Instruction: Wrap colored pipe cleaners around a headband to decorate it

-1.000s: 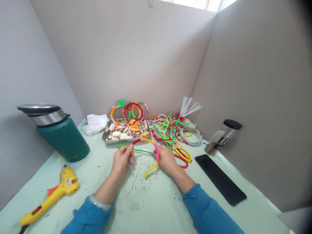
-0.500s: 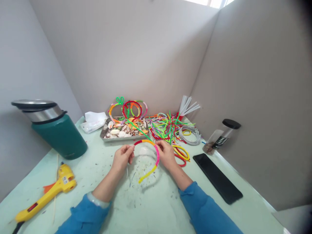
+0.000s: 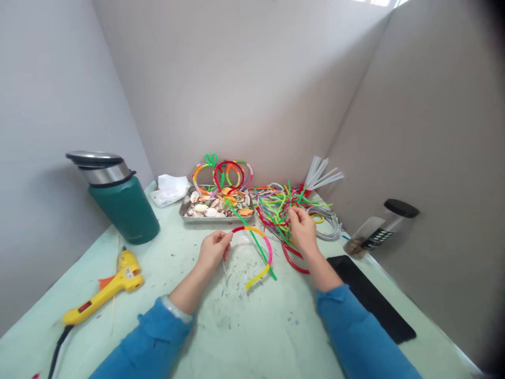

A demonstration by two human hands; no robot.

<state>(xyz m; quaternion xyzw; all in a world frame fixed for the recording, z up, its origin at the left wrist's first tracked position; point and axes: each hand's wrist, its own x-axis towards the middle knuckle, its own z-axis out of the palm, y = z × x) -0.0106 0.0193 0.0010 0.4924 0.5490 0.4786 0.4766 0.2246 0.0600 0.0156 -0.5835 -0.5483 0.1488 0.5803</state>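
Note:
My left hand is closed in a pinch on the red end of a curved headband wrapped in red, orange, pink and yellow fuzzy pipe cleaner. A thin pale strip hangs below those fingers. The headband arches to the right above the table, its yellow end free. Behind it passes a long green pipe cleaner. My right hand is at the front of a tangled pile of pipe cleaners, thumb and fingers pinched together. Red strands lie by its fingertips; what it grips is unclear.
At the back stands a metal tray of shells, with finished hoops behind it. A green flask and a yellow glue gun are on the left. To the right are a black phone, a black-lidded jar and white glue sticks.
My right hand has let go of the headband and moved right and forward to the pipe cleaner pile. My left hand still holds the headband. The view has swung slightly left.

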